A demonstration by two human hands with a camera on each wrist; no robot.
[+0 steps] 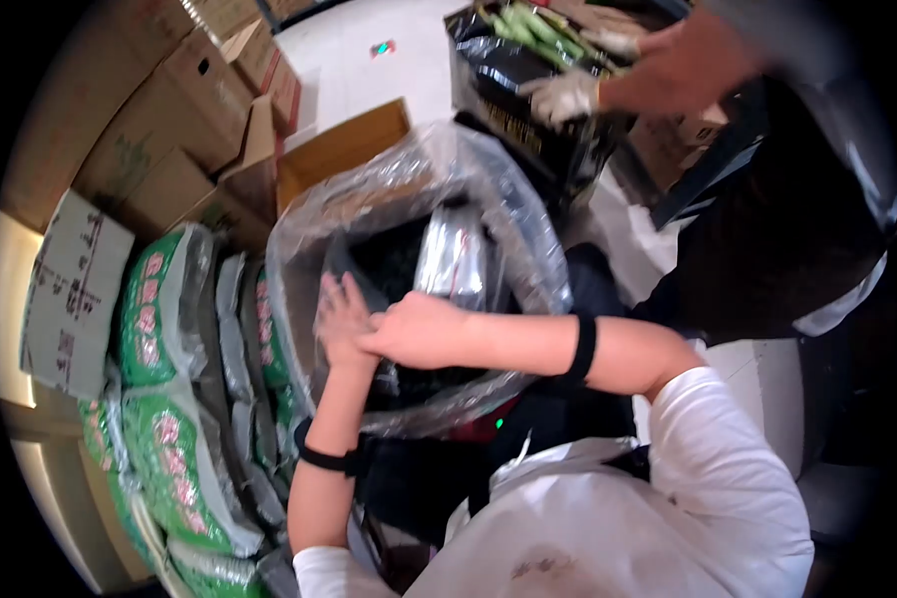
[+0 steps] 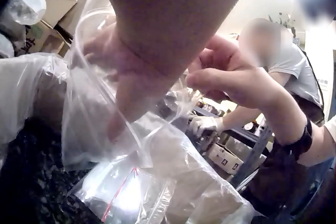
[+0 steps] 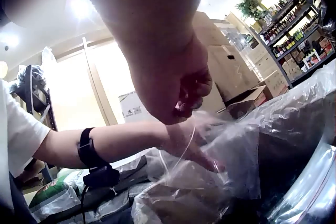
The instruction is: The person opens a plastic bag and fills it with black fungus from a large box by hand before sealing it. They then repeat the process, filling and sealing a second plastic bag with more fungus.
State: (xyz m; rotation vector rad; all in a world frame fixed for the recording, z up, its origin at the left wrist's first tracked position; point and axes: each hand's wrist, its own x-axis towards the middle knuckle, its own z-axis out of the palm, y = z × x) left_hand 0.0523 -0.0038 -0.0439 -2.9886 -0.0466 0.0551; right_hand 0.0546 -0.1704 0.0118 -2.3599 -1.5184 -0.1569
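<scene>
My left hand (image 1: 344, 321) is inside a small clear plastic bag (image 2: 84, 124), its fingers spread, over the left part of a large lined box. At the left wrist, the curled fingers and thumb of my right hand (image 1: 417, 331) pinch the small bag's mouth; the right wrist view shows this right hand (image 3: 176, 90) just above the left one (image 3: 189, 142). A large clear liner (image 1: 309, 204) surrounds dark contents. Shiny clear packaging with a red line (image 1: 453, 254) lies on those contents, to the right of my left hand.
Green-and-white sacks (image 1: 164, 439) are stacked at the left, with cardboard boxes (image 1: 169, 110) behind. At the upper right, another person's gloved hand (image 1: 563, 98) is by a black bag (image 1: 498, 65) with green vegetables. A shelf of bottles (image 3: 289, 37) stands farther back.
</scene>
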